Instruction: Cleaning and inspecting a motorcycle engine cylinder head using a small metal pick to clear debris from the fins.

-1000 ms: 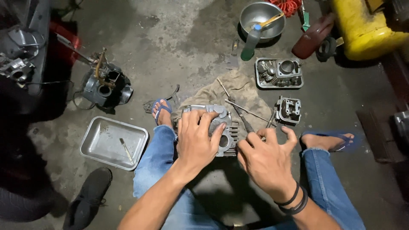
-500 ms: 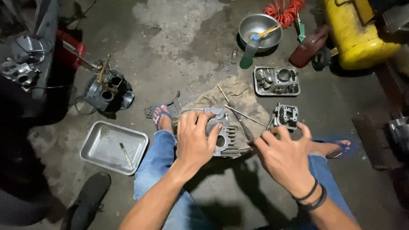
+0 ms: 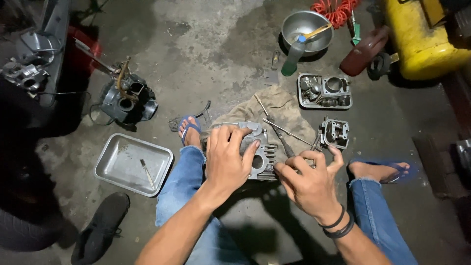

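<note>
A grey finned engine cylinder block (image 3: 262,157) rests on a dirty rag (image 3: 287,115) on the concrete floor between my knees. My left hand (image 3: 226,159) lies flat over its left side and grips it. My right hand (image 3: 310,181) sits at the block's right edge with the fingers pinched around a thin dark tool (image 3: 283,143) that angles up to the left. Two long thin rods (image 3: 289,131) lie across the rag just beyond the block.
A cylinder head (image 3: 336,132) sits right of the rag, with a parts tray (image 3: 325,91) behind it. A metal bowl (image 3: 306,27), a yellow machine (image 3: 422,39), an empty steel tray (image 3: 132,163), an engine case (image 3: 125,100) and a black shoe (image 3: 100,228) surround me.
My right hand moved out to the right, then came back to the block's right edge, pinching the thin tool. My left hand stayed on the block.
</note>
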